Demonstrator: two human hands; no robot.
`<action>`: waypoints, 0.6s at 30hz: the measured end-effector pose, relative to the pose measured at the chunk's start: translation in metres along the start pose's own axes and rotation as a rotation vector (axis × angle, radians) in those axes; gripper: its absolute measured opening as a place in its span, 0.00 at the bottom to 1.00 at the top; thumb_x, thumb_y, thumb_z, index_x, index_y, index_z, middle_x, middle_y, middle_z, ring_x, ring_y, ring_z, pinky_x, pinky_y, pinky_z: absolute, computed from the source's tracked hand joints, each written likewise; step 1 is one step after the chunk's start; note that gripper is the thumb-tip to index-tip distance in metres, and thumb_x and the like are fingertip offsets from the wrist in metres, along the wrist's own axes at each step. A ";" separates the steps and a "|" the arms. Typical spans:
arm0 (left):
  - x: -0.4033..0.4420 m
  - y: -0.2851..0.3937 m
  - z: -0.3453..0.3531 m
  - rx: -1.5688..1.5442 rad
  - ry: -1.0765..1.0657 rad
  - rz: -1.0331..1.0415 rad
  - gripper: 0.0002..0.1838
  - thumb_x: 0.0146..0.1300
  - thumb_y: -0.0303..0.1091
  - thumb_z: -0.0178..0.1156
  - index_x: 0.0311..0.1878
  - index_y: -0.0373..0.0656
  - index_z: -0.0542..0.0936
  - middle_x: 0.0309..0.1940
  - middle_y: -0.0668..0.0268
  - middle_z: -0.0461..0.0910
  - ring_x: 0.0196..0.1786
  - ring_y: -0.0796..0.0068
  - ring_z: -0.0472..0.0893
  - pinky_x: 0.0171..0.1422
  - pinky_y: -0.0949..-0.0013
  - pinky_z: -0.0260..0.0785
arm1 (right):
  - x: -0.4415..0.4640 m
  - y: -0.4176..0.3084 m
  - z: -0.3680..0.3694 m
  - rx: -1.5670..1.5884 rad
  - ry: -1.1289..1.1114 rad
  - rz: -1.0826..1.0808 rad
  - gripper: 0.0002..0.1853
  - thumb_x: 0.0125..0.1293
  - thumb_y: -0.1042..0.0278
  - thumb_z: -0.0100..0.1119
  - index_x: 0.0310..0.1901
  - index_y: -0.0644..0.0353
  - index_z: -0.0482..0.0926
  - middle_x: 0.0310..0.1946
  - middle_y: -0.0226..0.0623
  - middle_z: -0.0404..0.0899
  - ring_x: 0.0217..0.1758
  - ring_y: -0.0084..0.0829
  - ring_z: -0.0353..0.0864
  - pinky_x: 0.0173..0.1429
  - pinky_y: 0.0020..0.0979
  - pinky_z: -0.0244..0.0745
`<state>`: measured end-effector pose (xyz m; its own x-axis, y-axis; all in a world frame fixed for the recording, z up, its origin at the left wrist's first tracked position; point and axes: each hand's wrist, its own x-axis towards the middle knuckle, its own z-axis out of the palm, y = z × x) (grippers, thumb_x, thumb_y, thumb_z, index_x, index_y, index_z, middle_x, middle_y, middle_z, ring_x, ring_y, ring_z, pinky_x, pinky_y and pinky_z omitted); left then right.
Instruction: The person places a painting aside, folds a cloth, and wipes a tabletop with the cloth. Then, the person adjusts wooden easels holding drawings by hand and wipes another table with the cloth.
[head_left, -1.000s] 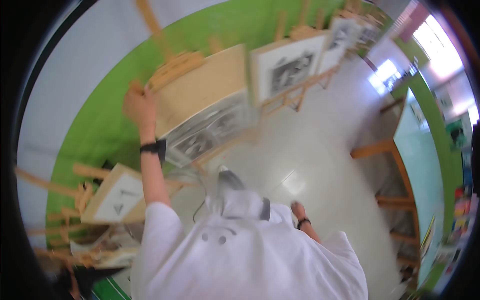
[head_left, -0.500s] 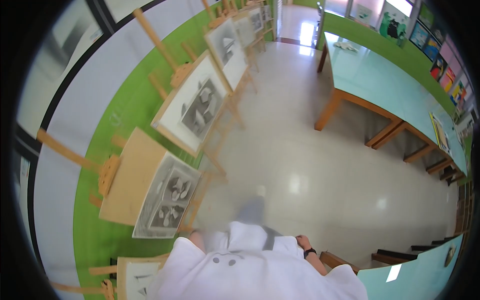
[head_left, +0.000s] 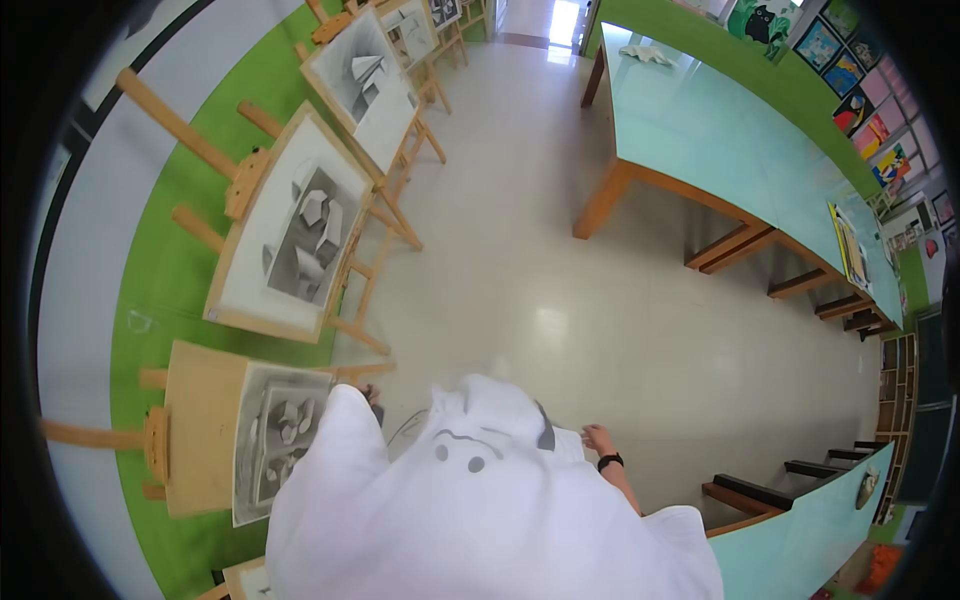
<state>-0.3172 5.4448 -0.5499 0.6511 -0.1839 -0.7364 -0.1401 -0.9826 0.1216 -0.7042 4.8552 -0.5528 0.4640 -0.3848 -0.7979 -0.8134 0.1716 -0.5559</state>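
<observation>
My right hand [head_left: 598, 438] hangs beside the white shirt [head_left: 500, 510], above the floor, with nothing visible in it. Its fingers are loosely bent and a black watch [head_left: 610, 461] circles the wrist. At the other side, my left hand [head_left: 371, 392] shows only in part past the sleeve, near an easel's wooden leg. Its fingers are too hidden to read, and something dark lies by it. A thin looped cord [head_left: 407, 424] shows between this hand and the shirt. Left of the sleeve, a still-life drawing [head_left: 285, 425] is fixed to a wooden board [head_left: 203, 430].
Several easels line the green wall on the left, one with a large geometric drawing [head_left: 312, 235]. A long glass-topped table [head_left: 700, 140] stands ahead right, with a white cloth [head_left: 647, 54] on it. Another table [head_left: 800, 540] is near right. Pale, shiny floor [head_left: 500, 280] runs between.
The view has moved forward along the easels and tilted downward. The easels have shifted left in the picture. My left hand now shows slightly farther forward; my right hand stays at my side.
</observation>
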 end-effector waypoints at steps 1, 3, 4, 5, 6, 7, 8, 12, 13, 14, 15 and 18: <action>0.042 0.038 -0.014 0.059 0.062 0.127 0.16 0.56 0.40 0.53 0.32 0.36 0.83 0.36 0.43 0.80 0.39 0.43 0.81 0.46 0.47 0.71 | 0.013 -0.013 -0.018 0.082 0.082 0.095 0.17 0.67 0.65 0.53 0.52 0.67 0.76 0.38 0.46 0.83 0.36 0.36 0.85 0.37 0.32 0.79; 0.124 0.125 -0.045 0.167 0.213 0.403 0.17 0.55 0.40 0.52 0.31 0.36 0.83 0.34 0.43 0.81 0.38 0.43 0.81 0.45 0.47 0.71 | 0.030 -0.015 -0.049 0.117 0.242 0.120 0.18 0.67 0.65 0.52 0.54 0.66 0.75 0.39 0.45 0.83 0.36 0.36 0.85 0.35 0.32 0.78; 0.153 0.175 -0.066 0.201 0.279 0.518 0.17 0.55 0.40 0.52 0.30 0.36 0.83 0.34 0.43 0.81 0.37 0.43 0.81 0.44 0.47 0.72 | 0.029 -0.007 -0.057 0.135 0.323 0.142 0.18 0.67 0.64 0.52 0.55 0.65 0.75 0.39 0.45 0.83 0.36 0.36 0.85 0.35 0.32 0.78; 0.138 0.242 -0.110 0.093 0.271 0.599 0.18 0.57 0.41 0.50 0.30 0.37 0.83 0.35 0.44 0.81 0.41 0.43 0.81 0.46 0.47 0.72 | 0.027 -0.005 -0.063 0.189 0.284 0.166 0.19 0.67 0.64 0.52 0.55 0.65 0.75 0.40 0.46 0.83 0.36 0.35 0.85 0.35 0.32 0.78; 0.155 0.302 -0.137 0.153 0.161 0.543 0.17 0.59 0.39 0.49 0.33 0.37 0.83 0.38 0.43 0.81 0.44 0.44 0.81 0.49 0.48 0.72 | 0.029 -0.013 -0.070 0.241 0.246 0.178 0.19 0.66 0.63 0.52 0.55 0.65 0.75 0.40 0.47 0.82 0.37 0.35 0.85 0.35 0.32 0.78; 0.152 0.355 -0.167 0.033 0.156 0.563 0.17 0.60 0.38 0.49 0.39 0.37 0.82 0.41 0.43 0.81 0.45 0.44 0.81 0.51 0.48 0.72 | 0.036 -0.029 -0.077 0.292 0.206 0.182 0.20 0.66 0.62 0.52 0.55 0.64 0.75 0.41 0.47 0.82 0.37 0.35 0.85 0.35 0.32 0.78; 0.152 0.410 -0.197 0.068 0.035 0.511 0.18 0.66 0.38 0.46 0.51 0.40 0.79 0.55 0.50 0.78 0.59 0.51 0.76 0.61 0.53 0.67 | 0.032 -0.054 -0.073 0.315 0.279 0.182 0.16 0.63 0.64 0.54 0.45 0.70 0.78 0.34 0.47 0.83 0.30 0.33 0.83 0.29 0.30 0.73; 0.169 0.527 -0.262 -0.149 0.027 0.758 0.21 0.70 0.43 0.45 0.56 0.41 0.77 0.59 0.53 0.76 0.62 0.53 0.74 0.64 0.54 0.66 | 0.084 -0.077 -0.082 -0.307 0.199 0.031 0.14 0.60 0.64 0.54 0.36 0.68 0.81 0.28 0.50 0.83 0.28 0.32 0.82 0.29 0.35 0.71; 0.189 0.547 -0.278 -0.127 0.045 0.778 0.21 0.70 0.43 0.45 0.56 0.41 0.77 0.58 0.53 0.76 0.61 0.52 0.74 0.64 0.54 0.66 | 0.104 -0.090 -0.088 -0.401 0.175 -0.007 0.14 0.60 0.64 0.55 0.35 0.68 0.81 0.28 0.50 0.83 0.28 0.32 0.82 0.29 0.35 0.71; 0.206 0.559 -0.290 -0.104 0.055 0.792 0.20 0.70 0.43 0.46 0.56 0.40 0.77 0.58 0.52 0.76 0.61 0.52 0.74 0.63 0.54 0.66 | 0.123 -0.104 -0.096 -0.475 0.148 -0.036 0.14 0.60 0.63 0.55 0.35 0.68 0.81 0.28 0.50 0.83 0.28 0.32 0.82 0.30 0.36 0.71; 0.215 0.559 -0.295 -0.154 0.137 0.797 0.17 0.69 0.41 0.47 0.50 0.40 0.78 0.51 0.50 0.78 0.55 0.50 0.75 0.58 0.53 0.68 | 0.143 -0.118 -0.106 -0.538 0.117 -0.066 0.14 0.60 0.63 0.55 0.34 0.68 0.81 0.28 0.50 0.83 0.28 0.33 0.82 0.30 0.36 0.71; 0.276 0.504 -0.289 -0.259 0.312 0.715 0.14 0.66 0.40 0.50 0.39 0.39 0.80 0.38 0.46 0.80 0.44 0.45 0.79 0.46 0.49 0.71 | 0.209 -0.186 -0.146 -0.549 0.095 -0.192 0.14 0.60 0.62 0.55 0.33 0.68 0.81 0.27 0.51 0.83 0.27 0.34 0.82 0.31 0.38 0.72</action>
<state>0.0075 4.8923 -0.4991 0.6526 -0.7284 -0.2086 -0.4477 -0.5928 0.6695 -0.5067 4.6105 -0.5821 0.6082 -0.4461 -0.6566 -0.7922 -0.3938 -0.4663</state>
